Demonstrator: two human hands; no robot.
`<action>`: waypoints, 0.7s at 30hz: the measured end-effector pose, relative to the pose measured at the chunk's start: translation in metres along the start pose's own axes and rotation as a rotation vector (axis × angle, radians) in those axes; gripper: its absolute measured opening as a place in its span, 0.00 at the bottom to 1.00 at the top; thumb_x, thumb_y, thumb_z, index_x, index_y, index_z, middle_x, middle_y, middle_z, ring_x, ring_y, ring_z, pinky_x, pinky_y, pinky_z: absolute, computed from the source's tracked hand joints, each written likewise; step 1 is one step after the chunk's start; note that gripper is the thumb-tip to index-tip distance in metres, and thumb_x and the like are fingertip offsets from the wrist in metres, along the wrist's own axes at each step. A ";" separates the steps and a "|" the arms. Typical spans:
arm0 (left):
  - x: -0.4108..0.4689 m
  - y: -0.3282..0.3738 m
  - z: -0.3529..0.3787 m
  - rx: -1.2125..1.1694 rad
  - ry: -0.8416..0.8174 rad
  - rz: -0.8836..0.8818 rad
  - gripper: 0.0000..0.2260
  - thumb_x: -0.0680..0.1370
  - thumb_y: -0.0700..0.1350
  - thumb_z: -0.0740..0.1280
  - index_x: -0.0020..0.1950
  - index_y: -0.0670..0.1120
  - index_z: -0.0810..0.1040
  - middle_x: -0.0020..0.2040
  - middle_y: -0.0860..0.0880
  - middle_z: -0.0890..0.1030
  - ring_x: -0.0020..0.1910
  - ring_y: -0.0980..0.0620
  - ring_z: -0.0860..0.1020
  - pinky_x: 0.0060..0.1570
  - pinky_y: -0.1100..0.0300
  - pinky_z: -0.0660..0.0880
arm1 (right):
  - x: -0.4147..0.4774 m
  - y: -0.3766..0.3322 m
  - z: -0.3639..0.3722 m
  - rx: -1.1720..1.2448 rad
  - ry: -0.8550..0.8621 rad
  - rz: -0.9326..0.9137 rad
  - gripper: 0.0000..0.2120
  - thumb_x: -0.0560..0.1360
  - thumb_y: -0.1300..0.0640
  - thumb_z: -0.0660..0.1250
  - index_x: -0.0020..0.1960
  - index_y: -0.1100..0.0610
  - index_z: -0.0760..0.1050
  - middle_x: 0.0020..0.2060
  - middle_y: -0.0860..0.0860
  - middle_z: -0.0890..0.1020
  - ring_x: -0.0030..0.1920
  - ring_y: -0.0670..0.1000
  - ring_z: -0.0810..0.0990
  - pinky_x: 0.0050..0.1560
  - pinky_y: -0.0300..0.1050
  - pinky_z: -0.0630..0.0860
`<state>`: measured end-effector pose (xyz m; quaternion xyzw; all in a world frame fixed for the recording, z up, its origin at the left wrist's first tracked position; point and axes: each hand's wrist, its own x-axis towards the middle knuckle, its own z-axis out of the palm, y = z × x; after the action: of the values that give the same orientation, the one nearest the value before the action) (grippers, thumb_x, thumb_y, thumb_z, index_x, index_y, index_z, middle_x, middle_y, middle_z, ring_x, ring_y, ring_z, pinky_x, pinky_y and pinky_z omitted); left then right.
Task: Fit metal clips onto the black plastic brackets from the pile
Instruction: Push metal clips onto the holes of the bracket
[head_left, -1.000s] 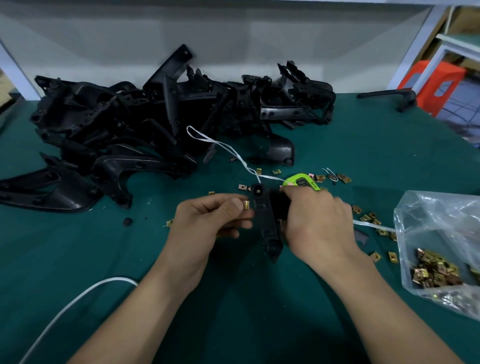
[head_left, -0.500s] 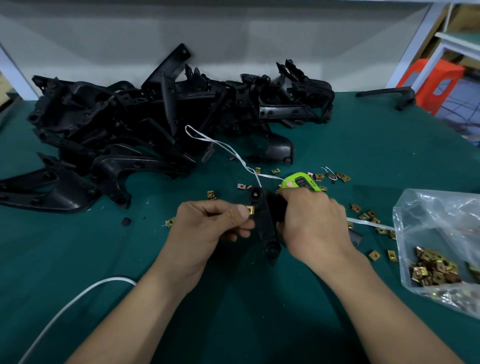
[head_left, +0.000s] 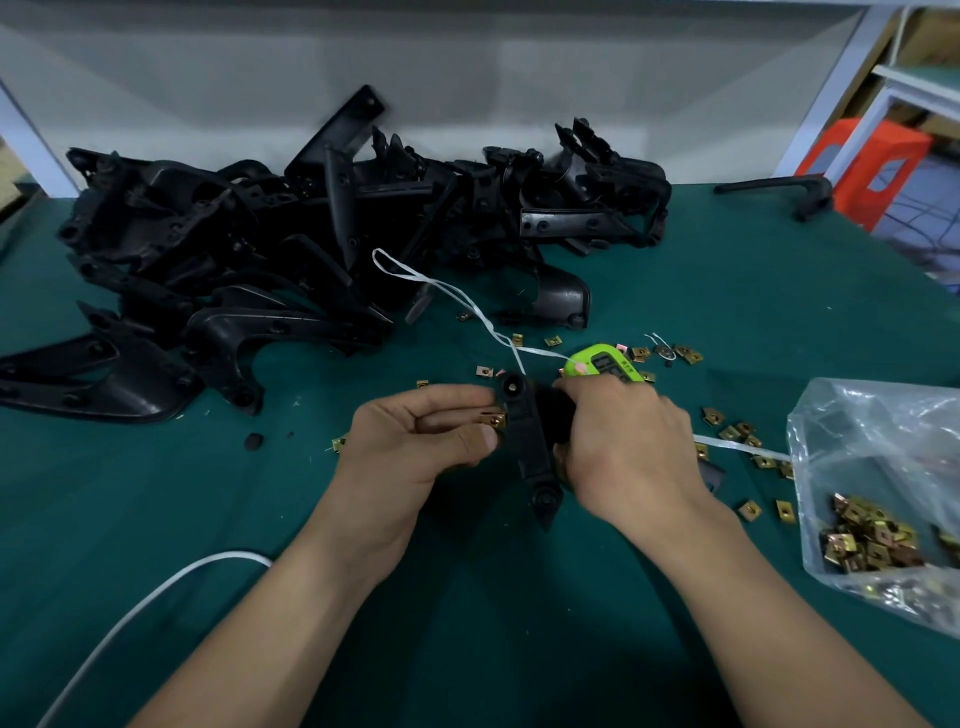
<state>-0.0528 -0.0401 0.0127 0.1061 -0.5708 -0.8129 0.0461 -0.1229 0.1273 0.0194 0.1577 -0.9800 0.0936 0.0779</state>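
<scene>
Bracket (head_left: 527, 441) sits gripped in my right hand (head_left: 623, 457), fingers curled round it. Just left of that grip, my left hand (head_left: 415, 447) pinches a clip (head_left: 492, 420) — it has closed onto the edge since a second ago — seating seems begun.

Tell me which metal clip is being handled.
The clip pinched in the left hand, against the bracket the right hand grips. The other clips lie loose on the table or in the bag.
</scene>
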 end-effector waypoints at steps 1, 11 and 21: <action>0.000 0.000 0.000 0.005 0.000 0.003 0.13 0.62 0.38 0.76 0.46 0.44 0.88 0.44 0.42 0.87 0.41 0.53 0.84 0.38 0.67 0.77 | 0.000 0.000 0.000 -0.004 -0.001 -0.002 0.10 0.69 0.58 0.69 0.47 0.46 0.76 0.29 0.45 0.67 0.34 0.57 0.68 0.37 0.46 0.63; -0.002 0.000 0.002 0.091 0.008 -0.026 0.12 0.62 0.44 0.77 0.45 0.45 0.88 0.40 0.42 0.87 0.36 0.53 0.84 0.34 0.66 0.77 | -0.001 0.002 -0.001 -0.023 0.004 0.000 0.11 0.68 0.61 0.68 0.42 0.46 0.71 0.28 0.45 0.66 0.34 0.58 0.69 0.36 0.47 0.63; -0.002 0.001 0.002 0.120 0.041 0.000 0.11 0.64 0.41 0.77 0.46 0.41 0.87 0.38 0.42 0.86 0.34 0.52 0.83 0.34 0.65 0.78 | 0.000 0.001 -0.002 -0.036 -0.003 -0.003 0.11 0.68 0.61 0.67 0.44 0.46 0.74 0.27 0.45 0.65 0.33 0.57 0.68 0.36 0.47 0.63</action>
<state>-0.0509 -0.0382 0.0146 0.1253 -0.6176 -0.7747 0.0515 -0.1225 0.1285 0.0217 0.1580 -0.9814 0.0756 0.0792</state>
